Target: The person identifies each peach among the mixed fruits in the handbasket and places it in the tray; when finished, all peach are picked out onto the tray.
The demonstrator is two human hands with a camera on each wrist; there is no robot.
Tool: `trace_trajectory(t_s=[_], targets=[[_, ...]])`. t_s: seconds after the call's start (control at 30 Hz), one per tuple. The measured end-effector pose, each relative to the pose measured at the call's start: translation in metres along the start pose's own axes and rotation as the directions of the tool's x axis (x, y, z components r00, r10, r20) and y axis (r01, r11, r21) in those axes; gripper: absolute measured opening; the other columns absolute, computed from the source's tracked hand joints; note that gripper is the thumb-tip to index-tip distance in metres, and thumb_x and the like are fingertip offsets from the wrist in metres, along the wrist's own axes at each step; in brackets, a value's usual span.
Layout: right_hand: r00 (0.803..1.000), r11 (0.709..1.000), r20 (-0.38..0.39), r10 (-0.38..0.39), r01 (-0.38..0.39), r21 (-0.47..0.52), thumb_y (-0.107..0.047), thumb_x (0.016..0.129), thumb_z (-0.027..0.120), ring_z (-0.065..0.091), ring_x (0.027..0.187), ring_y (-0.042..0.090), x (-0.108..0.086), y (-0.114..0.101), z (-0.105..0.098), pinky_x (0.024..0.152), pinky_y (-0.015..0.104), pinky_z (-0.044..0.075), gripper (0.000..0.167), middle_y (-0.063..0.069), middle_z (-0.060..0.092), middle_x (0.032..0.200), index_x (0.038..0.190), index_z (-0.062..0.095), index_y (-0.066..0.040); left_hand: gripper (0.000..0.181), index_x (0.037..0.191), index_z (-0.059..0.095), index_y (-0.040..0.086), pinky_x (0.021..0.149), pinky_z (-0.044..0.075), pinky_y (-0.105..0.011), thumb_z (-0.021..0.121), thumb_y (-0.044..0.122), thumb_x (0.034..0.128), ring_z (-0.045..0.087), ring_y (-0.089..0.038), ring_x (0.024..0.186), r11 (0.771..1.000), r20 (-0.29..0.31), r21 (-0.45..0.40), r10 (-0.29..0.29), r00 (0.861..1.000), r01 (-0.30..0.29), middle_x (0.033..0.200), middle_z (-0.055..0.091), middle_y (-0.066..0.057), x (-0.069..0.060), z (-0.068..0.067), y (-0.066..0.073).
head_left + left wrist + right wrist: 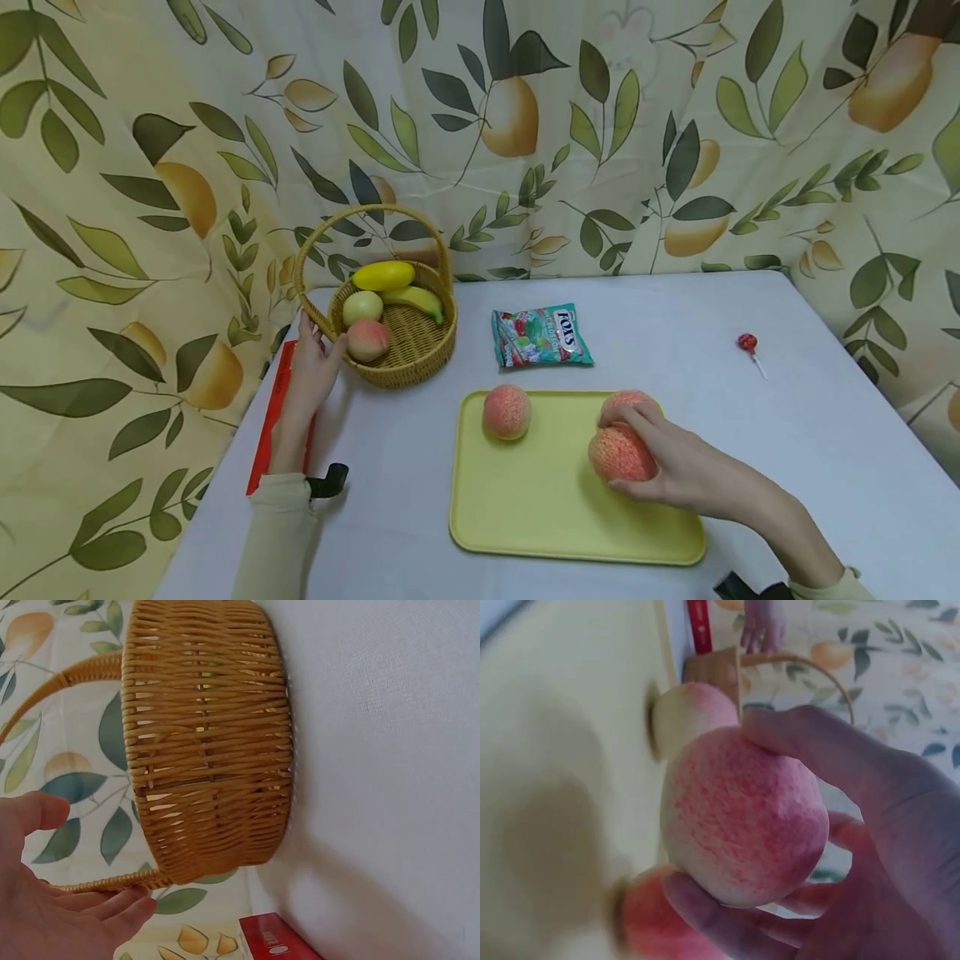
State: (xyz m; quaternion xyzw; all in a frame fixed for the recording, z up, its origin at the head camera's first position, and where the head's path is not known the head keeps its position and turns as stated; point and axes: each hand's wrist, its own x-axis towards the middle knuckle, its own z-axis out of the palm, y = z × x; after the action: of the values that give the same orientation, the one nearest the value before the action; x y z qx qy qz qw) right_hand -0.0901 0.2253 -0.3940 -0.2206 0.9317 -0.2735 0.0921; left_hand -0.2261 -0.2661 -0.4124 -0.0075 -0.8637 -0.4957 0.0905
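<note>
My right hand [675, 462] grips a pink peach [622, 452] just above the yellow tray [525, 517]; the right wrist view shows thumb and fingers around this peach [742, 817]. Behind it, partly hidden by the hand, a second peach [628, 402] sits on the tray. Another peach [507, 412] lies near the tray's back left corner. My left hand [313, 367] touches the handle base of a wicker basket [408, 367], its fingers extended and its thumb apart from the handle in the left wrist view. In the basket are a peach [368, 340], a pale green round fruit [363, 308], a banana [414, 302] and a yellow oval fruit [383, 275].
A teal Fox's candy bag [542, 336] lies behind the tray. Toward the right is a red lollipop [747, 342]. A red box [274, 417] lies along the left table edge, partly under the left forearm. A leaf-patterned curtain [480, 208] hangs behind the white table [390, 517].
</note>
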Motion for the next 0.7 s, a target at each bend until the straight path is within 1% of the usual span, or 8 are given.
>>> trace_trajectory(t_s=[0.13,0.23,0.33,0.4,0.5,0.57,0.63,0.7], targets=[[1.0,1.0,-0.001,0.018,-0.018,0.004,-0.054,0.085,0.079,0.058,0.098,0.007,-0.021,0.013,0.01,0.076,0.023,0.053,0.057,-0.001,0.053,0.125,0.132,0.055,-0.032,0.092,0.164,-0.014,0.011,0.126,0.028,-0.056,0.056,0.025,0.1052,0.023,-0.038,0.158,1.0,-0.005,0.015,0.011,1.0,-0.011,0.173,0.008,-0.015,-0.003,0.0,0.001],[1.0,1.0,-0.003,0.029,-0.029,0.009,-0.053,0.085,0.079,0.055,0.095,0.002,-0.03,0.02,0.015,0.073,0.021,0.051,0.052,-0.003,0.052,0.12,0.128,0.059,-0.031,0.093,0.164,-0.014,0.011,0.126,0.027,-0.056,0.056,0.025,0.1052,0.024,-0.038,0.158,1.0,-0.007,0.007,0.009,1.0,-0.009,0.173,0.008,-0.016,-0.004,0.0,0.002],[0.997,0.997,0.024,0.076,-0.076,0.029,-0.052,0.083,0.081,0.054,0.091,-0.001,-0.033,0.025,0.017,0.072,0.02,0.049,0.056,-0.004,0.055,0.114,0.125,0.057,-0.024,0.092,0.164,-0.014,0.01,0.126,0.027,-0.056,0.056,0.025,0.1053,0.024,-0.038,0.157,1.0,-0.011,0.011,0.003,1.0,-0.003,0.173,0.008,-0.016,-0.004,0.0,0.002],[0.989,0.989,0.062,0.135,-0.138,0.046,-0.053,0.083,0.08,0.054,0.091,0.001,-0.033,0.026,0.016,0.072,0.019,0.049,0.065,-0.003,0.057,0.112,0.13,0.051,-0.018,0.092,0.164,-0.014,0.01,0.126,0.027,-0.056,0.056,0.024,0.1054,0.025,-0.039,0.157,1.0,-0.013,0.018,0.002,1.0,-0.002,0.173,0.008,-0.017,-0.004,0.001,0.001],[0.978,0.98,0.094,0.187,-0.192,0.049,-0.055,0.083,0.079,0.053,0.09,0.004,-0.032,0.028,0.012,0.071,0.019,0.047,0.071,-0.004,0.059,0.106,0.132,0.048,-0.014,0.092,0.164,-0.015,0.009,0.125,0.028,-0.057,0.055,0.024,0.1055,0.025,-0.04,0.157,1.0,-0.012,0.021,-0.001,1.0,0.001,0.173,0.007,-0.017,-0.004,0.002,0.0],[0.982,0.985,0.089,0.167,-0.17,0.031,-0.054,0.085,0.077,0.052,0.09,0.004,-0.032,0.029,0.011,0.07,0.02,0.046,0.067,-0.004,0.058,0.105,0.133,0.051,-0.017,0.092,0.164,-0.015,0.009,0.125,0.028,-0.057,0.055,0.023,0.1055,0.025,-0.041,0.157,1.0,-0.013,0.016,0.0,1.0,0.0,0.173,0.007,-0.017,-0.004,0.003,-0.001],[0.99,0.992,0.069,0.121,-0.122,0.009,-0.052,0.085,0.076,0.051,0.088,0.002,-0.033,0.03,0.01,0.07,0.02,0.045,0.055,-0.006,0.057,0.102,0.128,0.056,-0.024,0.092,0.164,-0.015,0.008,0.125,0.028,-0.058,0.055,0.022,0.1054,0.024,-0.041,0.157,1.0,-0.014,0.011,0.004,1.0,-0.004,0.173,0.006,-0.017,-0.003,0.003,0.0],[0.993,0.995,0.059,0.099,-0.099,-0.01,-0.052,0.086,0.075,0.051,0.088,-0.001,-0.033,0.031,0.01,0.07,0.021,0.045,0.048,-0.007,0.056,0.103,0.125,0.059,-0.029,0.091,0.164,-0.014,0.009,0.125,0.028,-0.058,0.055,0.021,0.1052,0.024,-0.041,0.156,1.0,-0.017,0.01,0.012,1.0,-0.012,0.173,0.006,-0.018,-0.001,0.003,0.0]])
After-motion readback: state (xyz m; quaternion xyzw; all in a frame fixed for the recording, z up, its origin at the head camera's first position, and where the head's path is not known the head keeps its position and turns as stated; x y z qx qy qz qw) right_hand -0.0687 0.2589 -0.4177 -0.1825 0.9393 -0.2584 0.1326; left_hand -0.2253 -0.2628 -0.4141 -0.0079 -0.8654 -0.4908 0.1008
